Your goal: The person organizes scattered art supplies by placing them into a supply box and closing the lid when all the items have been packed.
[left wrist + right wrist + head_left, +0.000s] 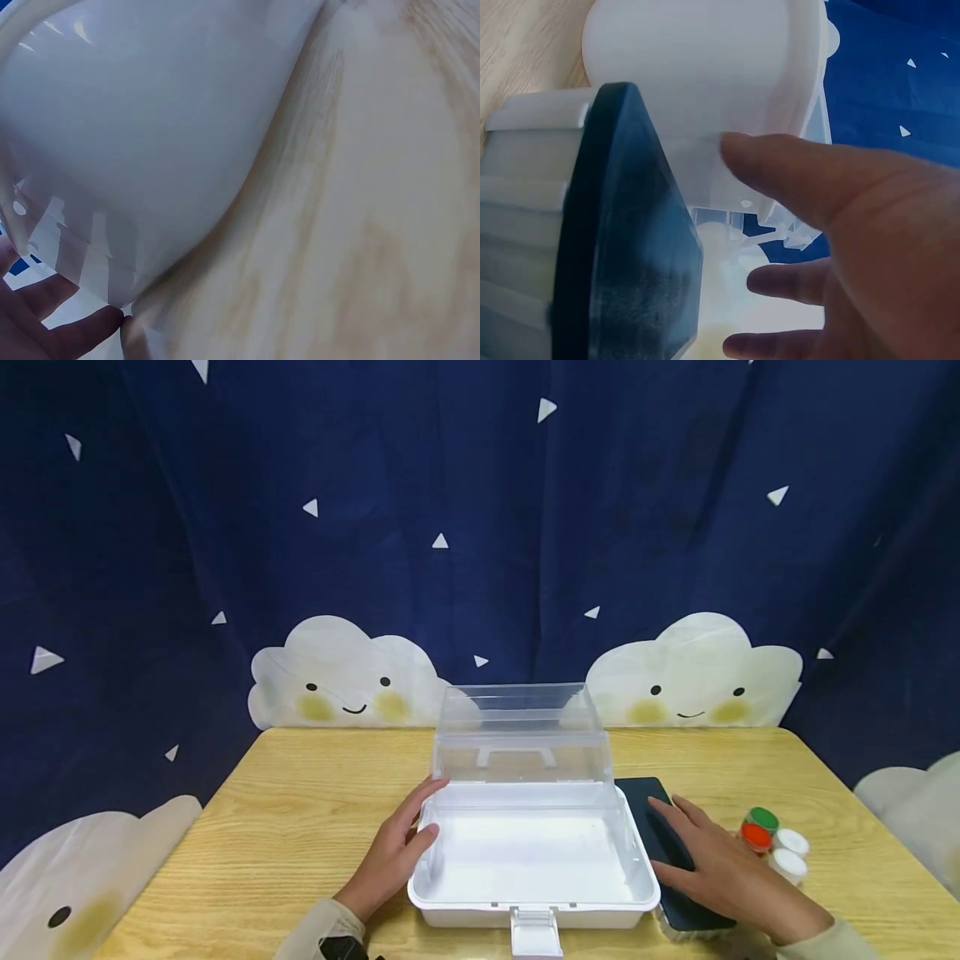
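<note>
A white plastic storage box [528, 860] stands on the table with its clear lid [517, 752] raised at the back and its front latch [536, 932] hanging down. My left hand [393, 856] holds the box's back left side, thumb over the rim, with fingertips against the outer wall in the left wrist view. To the right of the box, my right hand [720, 864] hovers with spread fingers above a dark-topped container [651, 827] with pale ribbed sides. In the right wrist view, thumb [780, 165] and fingers hold nothing; the dark top [641, 232] is apart from them.
Several small round jars stand right of my right hand: one with a green lid [762, 818], one with a red lid [756, 837] and others with white lids [789, 864]. Wooden tabletop [315, 802] extends to the left. A dark blue curtain [480, 510] hangs behind.
</note>
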`<state>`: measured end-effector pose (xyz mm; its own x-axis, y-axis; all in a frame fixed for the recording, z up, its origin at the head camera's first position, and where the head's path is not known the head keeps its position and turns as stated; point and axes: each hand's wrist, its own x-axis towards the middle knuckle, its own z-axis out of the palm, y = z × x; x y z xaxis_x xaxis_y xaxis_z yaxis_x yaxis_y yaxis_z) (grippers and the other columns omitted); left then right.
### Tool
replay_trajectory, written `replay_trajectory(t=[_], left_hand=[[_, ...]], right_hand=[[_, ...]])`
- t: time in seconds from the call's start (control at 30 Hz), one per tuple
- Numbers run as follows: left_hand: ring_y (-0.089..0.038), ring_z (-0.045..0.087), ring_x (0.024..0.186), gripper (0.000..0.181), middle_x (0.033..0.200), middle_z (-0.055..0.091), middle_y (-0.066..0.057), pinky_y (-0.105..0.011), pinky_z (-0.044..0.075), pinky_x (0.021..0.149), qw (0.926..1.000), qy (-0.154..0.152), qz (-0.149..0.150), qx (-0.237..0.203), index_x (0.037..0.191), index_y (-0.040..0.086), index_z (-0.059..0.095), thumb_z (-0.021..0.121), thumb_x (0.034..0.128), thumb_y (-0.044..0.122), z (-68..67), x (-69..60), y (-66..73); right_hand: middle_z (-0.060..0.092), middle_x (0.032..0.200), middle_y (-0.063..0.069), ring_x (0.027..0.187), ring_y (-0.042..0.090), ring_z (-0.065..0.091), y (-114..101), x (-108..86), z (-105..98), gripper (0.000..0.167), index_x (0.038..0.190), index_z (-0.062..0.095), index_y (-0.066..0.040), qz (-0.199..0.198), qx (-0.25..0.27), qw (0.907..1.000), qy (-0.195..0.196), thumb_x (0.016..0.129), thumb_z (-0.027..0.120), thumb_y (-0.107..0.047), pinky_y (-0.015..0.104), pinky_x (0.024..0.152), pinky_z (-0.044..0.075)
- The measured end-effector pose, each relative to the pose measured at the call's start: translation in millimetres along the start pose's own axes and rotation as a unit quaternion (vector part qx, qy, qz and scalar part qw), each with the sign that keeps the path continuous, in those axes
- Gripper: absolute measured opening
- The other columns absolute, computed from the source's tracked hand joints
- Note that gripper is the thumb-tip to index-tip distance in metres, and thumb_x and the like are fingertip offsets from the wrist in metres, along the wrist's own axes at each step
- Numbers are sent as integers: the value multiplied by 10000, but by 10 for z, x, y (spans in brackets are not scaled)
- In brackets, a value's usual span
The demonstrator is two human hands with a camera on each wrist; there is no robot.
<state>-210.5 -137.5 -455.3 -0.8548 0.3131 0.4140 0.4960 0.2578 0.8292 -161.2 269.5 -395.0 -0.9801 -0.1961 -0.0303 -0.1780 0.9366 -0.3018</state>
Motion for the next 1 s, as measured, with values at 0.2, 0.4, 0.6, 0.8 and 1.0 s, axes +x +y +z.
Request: replay_trajectory(t=[0.2, 0.4, 0.6, 0.8, 1.0], left_hand=[[-260, 309, 1391, 618, 1560, 285, -56, -472, 438, 975, 10000, -12, -63, -33, 1450, 293, 411, 517, 928, -19, 4, 8, 12], [-257, 304, 1392, 621, 1559, 289, -52, -451, 423, 982, 10000, -13, -38, 70, 1454, 300, 403, 508, 930, -17, 4, 3, -3], [-266, 310, 1391, 624, 1559, 289, -58, -450, 433, 977, 10000, -9, 29, 40, 1454, 295, 402, 514, 930, -25, 14, 3, -31], [-275, 307, 1389, 631, 1563, 275, -66, -479, 436, 973, 10000, -46, 26, -66, 1460, 288, 392, 507, 928, -33, 13, 0, -33], [-261, 302, 1391, 632, 1564, 274, -54, -489, 435, 974, 9999, -58, -33, -76, 1462, 287, 394, 504, 924, -25, 8, 0, -7]], right_hand=[[255, 1487, 323, 1093, 523, 522, -12, -34, -2, 955, 1485, 353, -111, -2, 63, 9995, -307, 758, 674, -641, 653, 755, 478], [238, 1485, 342, 1116, 532, 500, -28, -49, 0, 1027, 1499, 335, -144, 58, 111, 9981, -606, 697, 718, -659, 664, 758, 472], [227, 1503, 320, 1129, 514, 506, -31, -62, 47, 1063, 1504, 339, -186, -28, 60, 9973, -732, 647, 753, -660, 634, 759, 486], [227, 1509, 309, 1146, 516, 495, -32, -77, 112, 1067, 1492, 370, -170, -120, -22, 9971, -745, 638, 730, -698, 612, 759, 493], [178, 1524, 323, 1048, 454, 566, -73, -78, 131, 1087, 1496, 365, -159, 62, 45, 9956, -932, 623, 755, -675, 573, 717, 519]])
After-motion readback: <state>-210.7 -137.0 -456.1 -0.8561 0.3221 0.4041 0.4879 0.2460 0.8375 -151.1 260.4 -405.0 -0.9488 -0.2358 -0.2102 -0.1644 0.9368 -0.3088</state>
